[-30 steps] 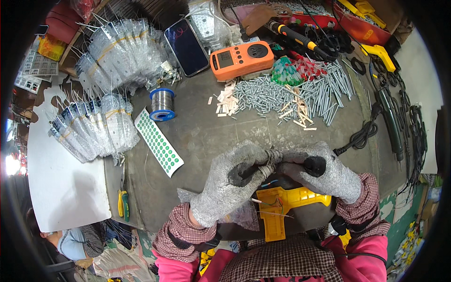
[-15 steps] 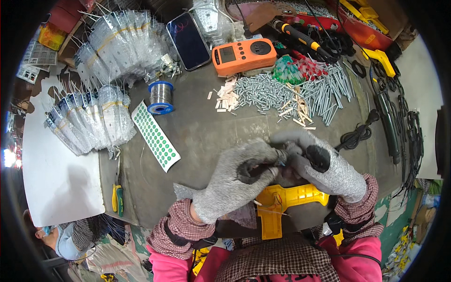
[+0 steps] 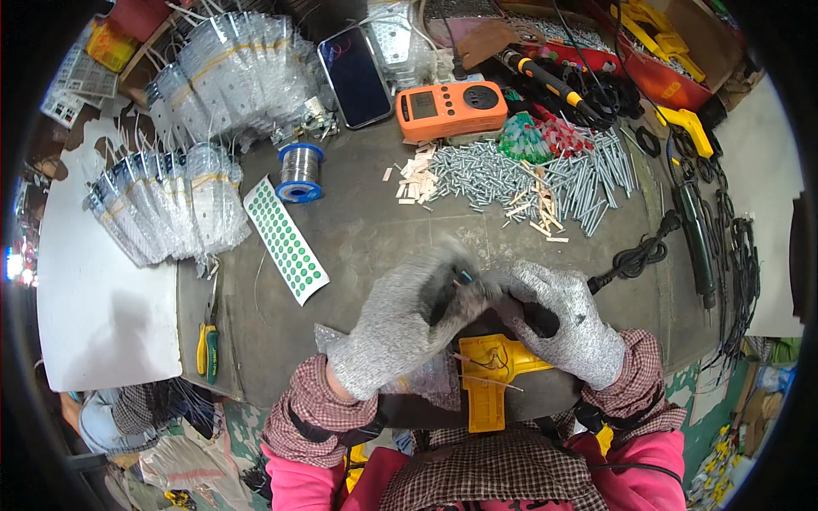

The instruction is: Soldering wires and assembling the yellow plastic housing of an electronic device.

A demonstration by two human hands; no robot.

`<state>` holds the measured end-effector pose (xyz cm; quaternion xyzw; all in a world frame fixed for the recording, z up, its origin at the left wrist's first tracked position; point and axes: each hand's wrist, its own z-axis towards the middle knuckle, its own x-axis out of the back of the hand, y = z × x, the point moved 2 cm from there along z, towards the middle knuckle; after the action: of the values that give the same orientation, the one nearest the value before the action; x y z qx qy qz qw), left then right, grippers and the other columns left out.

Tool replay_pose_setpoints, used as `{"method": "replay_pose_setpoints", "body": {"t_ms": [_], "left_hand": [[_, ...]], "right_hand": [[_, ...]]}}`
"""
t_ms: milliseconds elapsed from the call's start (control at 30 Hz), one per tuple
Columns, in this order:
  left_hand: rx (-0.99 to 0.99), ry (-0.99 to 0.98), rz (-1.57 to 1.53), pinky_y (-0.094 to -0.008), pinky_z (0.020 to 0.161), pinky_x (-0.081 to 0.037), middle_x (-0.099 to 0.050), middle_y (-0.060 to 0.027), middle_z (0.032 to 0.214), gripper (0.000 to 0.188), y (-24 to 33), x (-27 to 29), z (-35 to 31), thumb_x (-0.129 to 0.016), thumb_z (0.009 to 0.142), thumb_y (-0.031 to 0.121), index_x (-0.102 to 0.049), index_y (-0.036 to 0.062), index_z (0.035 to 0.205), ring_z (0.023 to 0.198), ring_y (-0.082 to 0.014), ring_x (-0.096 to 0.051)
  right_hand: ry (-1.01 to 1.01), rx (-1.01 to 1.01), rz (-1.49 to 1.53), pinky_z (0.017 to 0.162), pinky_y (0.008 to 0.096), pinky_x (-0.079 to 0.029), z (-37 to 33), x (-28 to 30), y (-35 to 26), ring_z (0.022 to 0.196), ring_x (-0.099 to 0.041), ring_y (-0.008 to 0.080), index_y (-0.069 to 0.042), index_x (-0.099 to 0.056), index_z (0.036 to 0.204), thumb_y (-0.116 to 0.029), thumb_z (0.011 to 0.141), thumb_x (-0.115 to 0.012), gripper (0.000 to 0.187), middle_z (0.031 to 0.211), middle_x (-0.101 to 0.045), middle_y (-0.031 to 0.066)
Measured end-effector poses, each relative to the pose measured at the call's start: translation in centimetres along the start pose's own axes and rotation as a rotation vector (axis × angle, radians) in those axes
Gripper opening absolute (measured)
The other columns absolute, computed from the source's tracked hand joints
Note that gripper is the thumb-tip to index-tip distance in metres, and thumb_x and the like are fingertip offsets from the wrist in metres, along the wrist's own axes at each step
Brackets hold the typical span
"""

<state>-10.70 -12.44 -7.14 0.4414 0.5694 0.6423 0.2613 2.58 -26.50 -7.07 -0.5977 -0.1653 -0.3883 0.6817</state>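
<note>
Both hands sit at lower centre, close to the near table edge (image 3: 213, 387). The left hand (image 3: 400, 328), in a grey knit glove, is curled around a small dark part (image 3: 443, 298); motion blur hides the grip detail. The right hand (image 3: 562, 324) is closed narrow on the same part, fingertips meeting the left. Bare grey tabletop lies open above them, up to the metal screw pile (image 3: 511, 175). A yellow plastic housing (image 3: 490, 375) lies beneath the wrists. Against the earlier frame, the hands have shifted slightly left.
</note>
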Motion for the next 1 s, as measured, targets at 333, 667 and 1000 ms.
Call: {"method": "replay_pose_setpoints", "body": {"t_ms": [333,667,1000], "left_hand": [[0.227,-0.54,0.366,-0.0393,0.078,-0.056,-0.071,-0.015,0.093,0.039,4.1,8.6,-8.0,-0.065,0.094,0.041,-0.069,0.0062,0.11,0.085,-0.0239,-0.07],[-0.168,-0.163,0.393,-0.042,0.075,-0.051,-0.065,-0.0152,0.091,0.026,-0.5,1.5,-4.8,-0.068,0.091,0.025,-0.063,0.003,0.104,0.084,-0.0327,-0.065],[-0.181,-0.06,0.354,-0.0428,0.074,-0.048,-0.065,-0.0105,0.089,0.029,-2.1,0.6,-3.1,-0.063,0.092,0.033,-0.069,0.0039,0.094,0.081,-0.0296,-0.061]], "right_hand": [[0.111,-0.326,0.466,0.059,0.0263,-0.048,-0.6,1.3,1.4,0.064,-0.058,0.0065,0.002,-0.064,0.107,-0.008,0.097,-0.059,0.015,0.07,-0.061,0.0057],[-0.229,-0.454,0.757,0.08,0.0253,-0.05,-1.3,-1.6,0.9,0.088,-0.062,0.0099,-0.001,-0.053,0.114,-0.01,0.101,-0.043,0.018,0.097,-0.064,0.0067],[-0.597,-0.009,0.598,0.093,0.0327,-0.048,-2.2,-0.4,2.4,0.103,-0.061,0.0187,-0.004,-0.063,0.106,-0.013,0.092,-0.061,0.017,0.107,-0.064,0.0086]]}}
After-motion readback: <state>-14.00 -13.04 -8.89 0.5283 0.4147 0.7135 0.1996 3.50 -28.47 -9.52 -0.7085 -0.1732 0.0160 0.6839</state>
